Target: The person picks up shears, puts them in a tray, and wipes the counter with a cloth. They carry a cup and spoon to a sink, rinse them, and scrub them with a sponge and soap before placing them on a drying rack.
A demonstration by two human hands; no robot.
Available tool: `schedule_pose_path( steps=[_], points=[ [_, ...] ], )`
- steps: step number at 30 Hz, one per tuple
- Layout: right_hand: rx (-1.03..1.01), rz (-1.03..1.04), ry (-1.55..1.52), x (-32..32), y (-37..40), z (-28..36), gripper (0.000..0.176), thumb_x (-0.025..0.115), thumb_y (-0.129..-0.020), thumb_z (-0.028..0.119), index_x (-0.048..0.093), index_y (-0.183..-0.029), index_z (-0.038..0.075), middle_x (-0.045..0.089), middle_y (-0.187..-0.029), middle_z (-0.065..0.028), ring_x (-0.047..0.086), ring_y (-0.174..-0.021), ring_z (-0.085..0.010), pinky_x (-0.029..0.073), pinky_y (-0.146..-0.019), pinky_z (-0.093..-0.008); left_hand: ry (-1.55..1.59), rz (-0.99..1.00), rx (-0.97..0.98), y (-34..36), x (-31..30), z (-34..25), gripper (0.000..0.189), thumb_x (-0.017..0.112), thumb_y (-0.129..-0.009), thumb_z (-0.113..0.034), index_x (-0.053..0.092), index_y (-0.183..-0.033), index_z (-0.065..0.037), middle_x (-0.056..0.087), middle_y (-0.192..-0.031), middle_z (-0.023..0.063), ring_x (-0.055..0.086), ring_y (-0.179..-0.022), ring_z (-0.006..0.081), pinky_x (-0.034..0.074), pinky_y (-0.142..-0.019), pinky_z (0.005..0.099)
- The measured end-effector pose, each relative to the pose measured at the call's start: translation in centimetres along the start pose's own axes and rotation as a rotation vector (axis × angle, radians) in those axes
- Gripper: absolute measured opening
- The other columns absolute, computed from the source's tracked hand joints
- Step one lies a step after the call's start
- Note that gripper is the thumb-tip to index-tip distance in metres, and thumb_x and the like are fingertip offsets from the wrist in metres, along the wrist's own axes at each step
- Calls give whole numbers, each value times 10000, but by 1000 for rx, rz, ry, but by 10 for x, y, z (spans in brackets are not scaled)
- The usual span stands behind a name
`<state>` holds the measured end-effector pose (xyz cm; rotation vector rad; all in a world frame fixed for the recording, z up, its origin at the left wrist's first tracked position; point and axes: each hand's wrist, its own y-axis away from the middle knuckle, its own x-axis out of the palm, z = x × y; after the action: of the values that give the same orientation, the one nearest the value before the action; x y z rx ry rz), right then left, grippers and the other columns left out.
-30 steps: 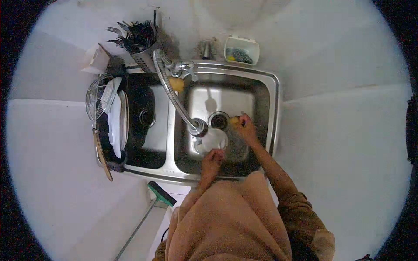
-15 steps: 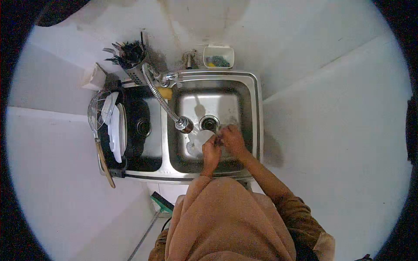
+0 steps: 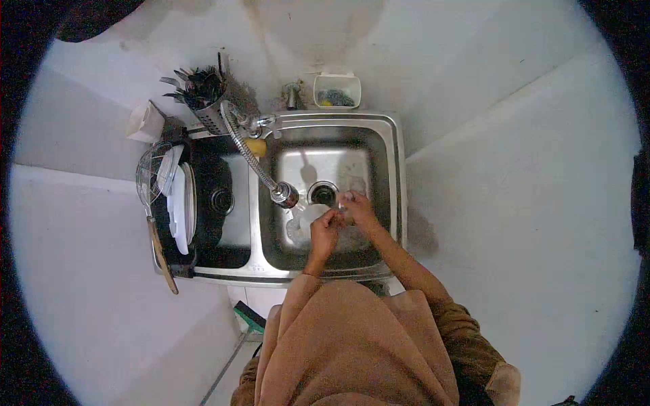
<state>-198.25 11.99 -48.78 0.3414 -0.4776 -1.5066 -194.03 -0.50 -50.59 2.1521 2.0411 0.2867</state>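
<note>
Over the right basin of a steel sink, my two hands meet just below the drain. My left hand is closed on the edge of a pale, rounded, dish-like thing, whose exact kind I cannot make out. Close beside it on the right, my right hand has its fingers curled together. Something small and whitish shows at its fingertips, too small to name. The head of the flexible faucet hangs to the left of the pale thing.
White plates stand in a rack at the left basin, beside a wire strainer with a wooden handle. Behind are a cutlery holder, a yellow sponge and a white container with scrubbers. Walls close in at both sides.
Both hands have shifted very slightly, with the right fingers turned a little. The left hand keeps its hold on the pale thing. The whole view has moved slightly.
</note>
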Motion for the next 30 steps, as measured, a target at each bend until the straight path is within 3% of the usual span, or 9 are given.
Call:
schedule_pose_path(
  steps=[4,10,13,16,18,22,25,28,30],
  points=[
    [264,126,22,-3,-8,-7,281,668,-785,236,550,-939,33,567,-771,-58,521,-593,-130,434,-500,-304,-30,135,89,-3,-10,-5,131,509,-865,-63,607,-921,5,631,-745,56,560,-657,102,446,-615,247],
    [120,-204,341,14,-20,-15,295,667,-782,274,578,-912,25,568,-749,-82,534,-603,-162,436,-492,-326,22,195,-254,1,-16,-22,195,463,-844,-13,600,-983,-13,587,-670,43,573,-628,110,449,-574,267],
    [319,-308,31,23,-22,-29,322,621,-815,311,573,-941,19,577,-780,-85,534,-607,-160,437,-507,-321,-153,140,-191,5,-24,-25,171,453,-842,-17,585,-950,-4,582,-665,48,576,-606,128,451,-559,279],
    [204,-381,94,33,-18,-69,289,582,-839,284,564,-953,19,569,-783,-76,522,-607,-146,429,-501,-311,-173,105,-136,2,-31,4,131,468,-857,-74,579,-861,-5,581,-651,54,562,-568,144,441,-540,291],
    [-343,-302,458,37,-17,-108,222,575,-837,236,577,-872,17,550,-708,-57,506,-600,-123,424,-499,-298,-246,-70,-158,-3,-35,23,157,492,-866,-131,572,-798,-16,576,-631,54,545,-549,145,434,-538,296],
    [8,-102,220,28,10,-49,172,566,-835,198,571,-829,27,525,-641,-40,490,-593,-106,420,-498,-277,-213,-9,-330,4,-31,0,195,512,-876,-186,582,-784,-28,569,-612,48,535,-563,135,424,-547,285],
    [21,-51,749,-6,10,-52,195,578,-832,230,576,-860,37,552,-633,-31,527,-612,-131,440,-542,-297,-50,-84,-269,15,-24,7,197,521,-882,-204,590,-817,-32,573,-633,48,524,-581,118,416,-551,274],
    [-12,-188,871,-18,11,-59,247,575,-831,282,583,-931,56,601,-708,-71,588,-680,-218,464,-632,-341,-13,-186,-80,14,-31,29,176,537,-879,-204,597,-855,-40,589,-678,45,521,-623,93,402,-554,254],
    [-435,-303,1231,-7,16,-54,328,563,-829,355,588,-947,50,621,-805,-137,603,-775,-302,459,-735,-369,16,-201,-82,15,-35,29,163,540,-882,-196,593,-898,-43,589,-741,21,490,-650,78,397,-580,236]
  ],
)
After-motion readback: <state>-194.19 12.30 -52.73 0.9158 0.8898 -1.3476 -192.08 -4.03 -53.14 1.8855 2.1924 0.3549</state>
